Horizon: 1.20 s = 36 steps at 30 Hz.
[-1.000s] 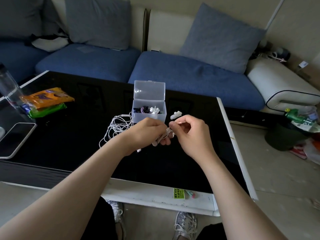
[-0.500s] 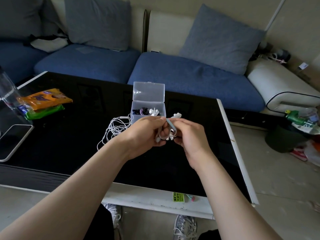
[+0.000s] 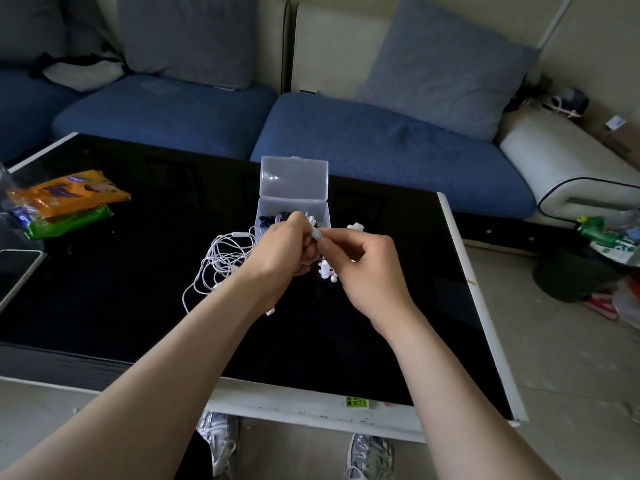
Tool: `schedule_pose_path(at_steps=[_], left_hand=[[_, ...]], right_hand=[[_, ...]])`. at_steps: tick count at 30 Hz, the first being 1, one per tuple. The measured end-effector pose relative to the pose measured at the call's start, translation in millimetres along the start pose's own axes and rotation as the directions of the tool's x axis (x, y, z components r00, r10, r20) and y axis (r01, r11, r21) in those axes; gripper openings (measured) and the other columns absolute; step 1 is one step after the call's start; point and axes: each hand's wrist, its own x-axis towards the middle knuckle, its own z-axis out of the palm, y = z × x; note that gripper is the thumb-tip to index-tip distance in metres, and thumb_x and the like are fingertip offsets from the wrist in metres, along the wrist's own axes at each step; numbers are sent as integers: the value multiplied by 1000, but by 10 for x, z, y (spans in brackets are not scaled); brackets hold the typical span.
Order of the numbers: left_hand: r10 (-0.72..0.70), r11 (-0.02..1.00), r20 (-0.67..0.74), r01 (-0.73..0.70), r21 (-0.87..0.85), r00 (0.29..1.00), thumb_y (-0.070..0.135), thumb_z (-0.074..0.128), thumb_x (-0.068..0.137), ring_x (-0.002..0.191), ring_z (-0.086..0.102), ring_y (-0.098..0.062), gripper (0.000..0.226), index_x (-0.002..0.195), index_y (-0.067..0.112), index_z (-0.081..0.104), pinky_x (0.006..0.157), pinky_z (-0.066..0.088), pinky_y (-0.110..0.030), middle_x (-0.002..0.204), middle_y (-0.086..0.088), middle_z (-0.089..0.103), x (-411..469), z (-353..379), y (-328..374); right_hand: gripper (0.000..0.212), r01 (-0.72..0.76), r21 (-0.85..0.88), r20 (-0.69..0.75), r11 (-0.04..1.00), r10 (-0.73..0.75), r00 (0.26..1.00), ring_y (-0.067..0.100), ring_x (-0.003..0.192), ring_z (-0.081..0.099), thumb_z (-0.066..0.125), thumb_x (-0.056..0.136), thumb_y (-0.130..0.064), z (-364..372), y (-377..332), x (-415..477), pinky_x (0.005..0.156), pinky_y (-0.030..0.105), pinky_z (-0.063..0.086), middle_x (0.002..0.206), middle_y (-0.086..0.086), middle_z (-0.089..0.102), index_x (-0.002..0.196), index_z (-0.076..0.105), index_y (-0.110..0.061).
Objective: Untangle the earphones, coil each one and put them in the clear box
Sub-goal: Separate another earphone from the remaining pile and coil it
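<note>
Gripping coiled white earphone [image 3: 325,271] in left hand [image 3: 277,256]; pinching probably grey tie [image 3: 316,234] with right hand [image 3: 367,268]. Risk: unwinding on slipped pinch, snagging earphone tangle [image 3: 225,254] left of hands.

We are seeing white earphones [image 3: 221,259], a black white-edged table [image 3: 114,299], a blue sofa [image 3: 381,147], an orange packet [image 3: 69,194], a green packet [image 3: 71,224].

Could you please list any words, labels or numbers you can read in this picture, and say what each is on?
Nothing can be read for certain.
Yellow-green sticker on the table edge: dark print, too blurred.
Orange snack packet: print too blurred.
Green bottle on the floor: label too small.
</note>
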Motion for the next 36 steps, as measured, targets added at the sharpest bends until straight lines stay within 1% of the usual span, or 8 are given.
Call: schedule_pose_path(at_steps=[7, 15, 19, 22, 24, 27, 31, 36], left_hand=[[35, 998, -110, -30, 49, 993, 17, 42, 90, 57, 47, -18, 31, 61, 17, 52, 66, 40, -35, 59, -3, 53, 151, 85, 47], [5, 999, -34, -7, -46, 999, 16, 45, 89, 56, 45, -15, 36, 53, 20, 50, 69, 39, -35, 56, -2, 48, 297, 222, 26], [29, 990, -80, -40, -137, 996, 23, 54, 71, 77, 46, -30, 12, 72, 11, 55, 82, 39, -45, 73, -13, 49, 410, 217, 17], [68, 998, 38, -68, -2, 997, 28, 52, 89, 89, 63, -36, 28, 88, 2, 62, 97, 54, -54, 93, -34, 66, 477, 221, -12], [160, 968, 66, -170, 185, 985, 34, 49, 106, 96, 73, -30, 41, 94, 0, 68, 97, 59, -56, 102, -27, 73, 499, 236, -51], [311, 875, 40, -302, 377, 950, 38, 52, 110, 86, 77, -25, 36, 99, 12, 76, 86, 63, -52, 90, -8, 78, 520, 256, -84], [415, 816, -10, -367, 447, 910, 33, 62, 106, 61, 71, -13, 26, 93, 19, 79, 75, 65, -48, 72, 1, 74, 574, 251, -82], [431, 780, -28, -357, 513, 902, 30, 66, 102, 63, 74, -19, 24, 84, 23, 80, 74, 63, -46, 71, 1, 75, 694, 218, -123]], right_hand=[[14, -89, 147, 6, 985, 89, 996, 27, 90, 79, 79, 95, -9, -49, -15, 109, 79, 34, 65, 95, 2, 82, 109, 82, -13], [12, -117, 129, -15, 985, 120, 993, 14, 87, 79, 78, 96, -10, -186, 112, 238, 68, 23, 59, 93, 4, 82, 108, 79, -7], [12, -114, 136, 3, 984, 115, 993, 19, 95, 79, 78, 96, -12, -207, 138, 305, 84, 30, 63, 97, 5, 82, 107, 76, -7], [13, -142, 165, -47, 976, 151, 987, 21, 93, 79, 75, 99, -17, -240, 158, 346, 80, 33, 63, 95, 5, 82, 108, 76, -7], [15, -144, 166, -104, 975, 163, 981, 16, 92, 79, 76, 99, -20, -306, 164, 375, 80, 25, 62, 95, 3, 82, 109, 77, -9], [17, -132, 142, -158, 981, 154, 975, 12, 91, 79, 78, 97, -21, -372, 189, 417, 76, 20, 59, 95, 2, 82, 109, 80, -10], [17, -127, 131, -196, 983, 151, 969, 11, 88, 79, 78, 97, -20, -355, 226, 477, 72, 16, 55, 94, 1, 82, 111, 81, -11], [16, -198, 66, -161, 978, 207, 965, 3, 89, 75, 68, 104, -23, -400, 348, 588, 81, 21, 56, 92, -5, 81, 104, 83, -19]])
